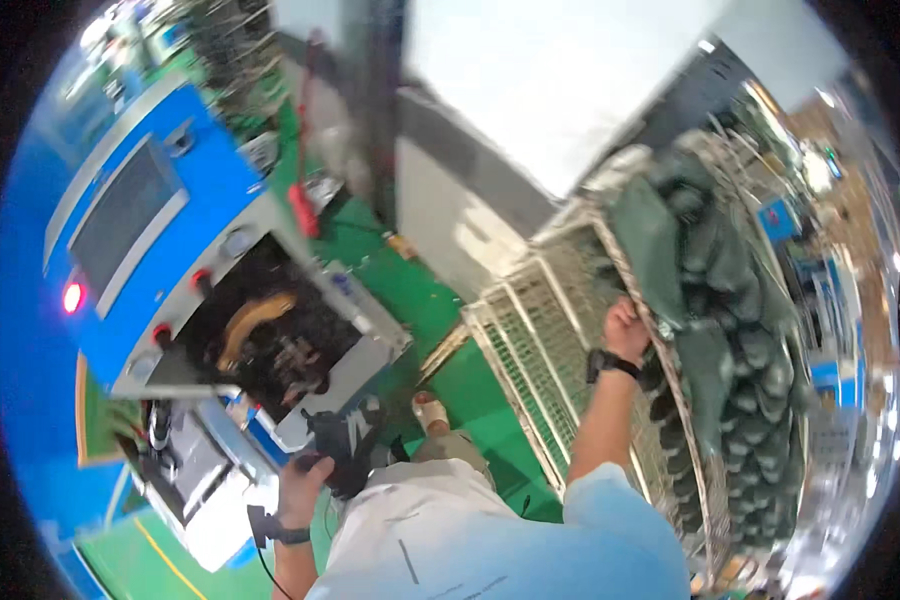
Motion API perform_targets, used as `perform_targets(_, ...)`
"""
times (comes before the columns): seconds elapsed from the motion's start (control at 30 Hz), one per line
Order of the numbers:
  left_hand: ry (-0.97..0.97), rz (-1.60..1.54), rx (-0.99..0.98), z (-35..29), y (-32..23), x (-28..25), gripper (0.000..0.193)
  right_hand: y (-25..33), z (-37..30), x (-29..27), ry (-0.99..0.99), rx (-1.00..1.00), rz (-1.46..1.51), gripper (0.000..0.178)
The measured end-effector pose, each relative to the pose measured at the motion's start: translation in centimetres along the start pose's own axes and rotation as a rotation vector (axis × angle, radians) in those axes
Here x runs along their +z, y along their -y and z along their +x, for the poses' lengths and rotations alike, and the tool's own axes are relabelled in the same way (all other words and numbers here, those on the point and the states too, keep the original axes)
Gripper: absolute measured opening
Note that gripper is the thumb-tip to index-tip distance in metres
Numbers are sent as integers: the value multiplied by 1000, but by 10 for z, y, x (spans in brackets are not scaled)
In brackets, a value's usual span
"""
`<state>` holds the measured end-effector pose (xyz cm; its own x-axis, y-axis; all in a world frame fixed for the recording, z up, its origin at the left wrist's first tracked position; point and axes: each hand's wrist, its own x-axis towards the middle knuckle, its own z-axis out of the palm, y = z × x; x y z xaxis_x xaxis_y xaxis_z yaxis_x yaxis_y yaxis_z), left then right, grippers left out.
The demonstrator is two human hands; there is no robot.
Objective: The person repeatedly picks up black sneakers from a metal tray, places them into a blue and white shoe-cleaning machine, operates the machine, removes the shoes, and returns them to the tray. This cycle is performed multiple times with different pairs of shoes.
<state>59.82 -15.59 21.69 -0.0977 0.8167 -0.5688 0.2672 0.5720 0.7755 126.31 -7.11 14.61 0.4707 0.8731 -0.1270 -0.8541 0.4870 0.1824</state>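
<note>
Gripping the top rim of a wire cage cart (530, 340), the right hand (625, 328) is closed on metal mesh just beside stacked dark green moulded pieces (740, 330). The left hand (305, 478) is wrapped around a black shoe part (345, 445) below a blue machine (140, 230) with a grey screen panel and red light, green floor (470, 375) lying open between hands.

Right hand (625, 325): at about three o'clock, fingers curled over the rim of a wire cage cart (540, 350).
Cart load: dark green moulded pieces (740, 330) stacked in rows, toward four o'clock.
Left hand (305, 480): near seven o'clock, closed on a black piece (345, 445).
Machine (160, 230): blue and grey, at nine o'clock, with a screen and a lit red lamp (72, 297).
Floor (410, 290): green.
</note>
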Motion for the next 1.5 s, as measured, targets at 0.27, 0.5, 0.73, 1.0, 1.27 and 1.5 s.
perform_targets(0.27, -592, -526, 63, -91, 152, -191, 24, -153, -79, -45, -521, 231, -993, 22)
perform_targets(0.5, -1061, 243, -393, -65, 346, -290, 36, -407, -157, -85, -353, 989, -1472, 16)
perform_targets(0.73, -1349, 782, -108, 14, 307, -347, 47, -492, -259, -89, -320, 984, -1770, 39)
perform_targets(1.0, -1242, -298, 19, 261, 381, -550, 82, -495, -309, -74, -1, 1273, -2077, 40)
perform_targets(1.27, -1425, -861, 55, 275, 358, -473, 47, -523, -330, -54, -63, 1118, -2113, 38)
perform_targets(1.5, -878, -1056, 101, 66, 218, -312, 42, -606, -340, -75, 395, 1467, -1689, 105)
